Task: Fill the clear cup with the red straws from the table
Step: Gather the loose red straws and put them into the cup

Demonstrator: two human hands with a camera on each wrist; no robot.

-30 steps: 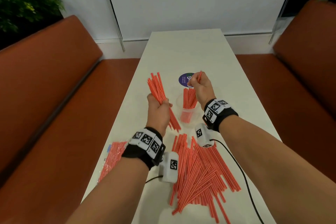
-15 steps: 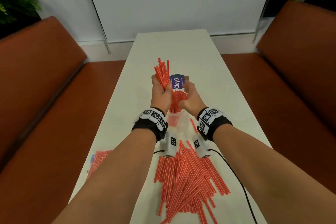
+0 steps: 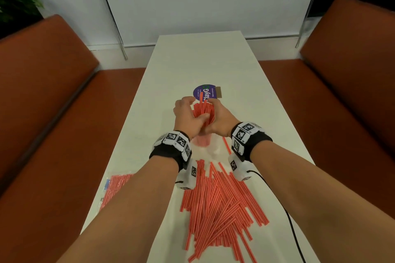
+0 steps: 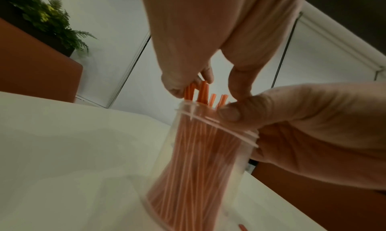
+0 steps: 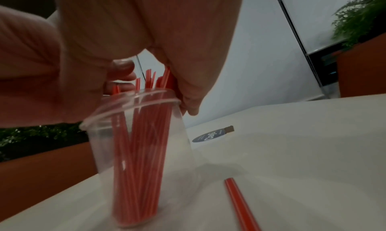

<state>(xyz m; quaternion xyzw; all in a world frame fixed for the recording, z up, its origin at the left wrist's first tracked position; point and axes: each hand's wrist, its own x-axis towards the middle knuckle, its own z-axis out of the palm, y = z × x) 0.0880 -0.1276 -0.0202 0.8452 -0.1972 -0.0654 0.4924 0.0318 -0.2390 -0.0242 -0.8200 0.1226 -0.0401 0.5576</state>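
Note:
The clear cup [image 3: 203,142] stands on the white table [image 3: 203,60], packed with upright red straws [image 3: 204,110]. In the left wrist view the cup [image 4: 208,152] shows the straws' ends sticking out above its rim. My left hand [image 3: 195,109] pinches those straw tops from above, thumb across them. My right hand [image 3: 214,111] grips the cup at its rim, thumb [image 4: 229,114] on the near side and fingers [image 5: 188,106] down the far side. The hands hide the cup's mouth in the head view. A big loose pile of red straws [image 3: 215,203] lies near me.
One stray straw [image 5: 240,201] lies right of the cup. A round purple sticker [image 3: 205,93] lies just beyond the hands. A clear bag of straws [image 3: 115,188] sits at the table's left edge. Orange benches [image 3: 42,92] flank the table. A black cable [image 3: 288,220] runs along the right.
My left hand brought its raised bundle over and down into the cup. My right hand moved from above the cup onto its rim. Both hands now close around the cup's top.

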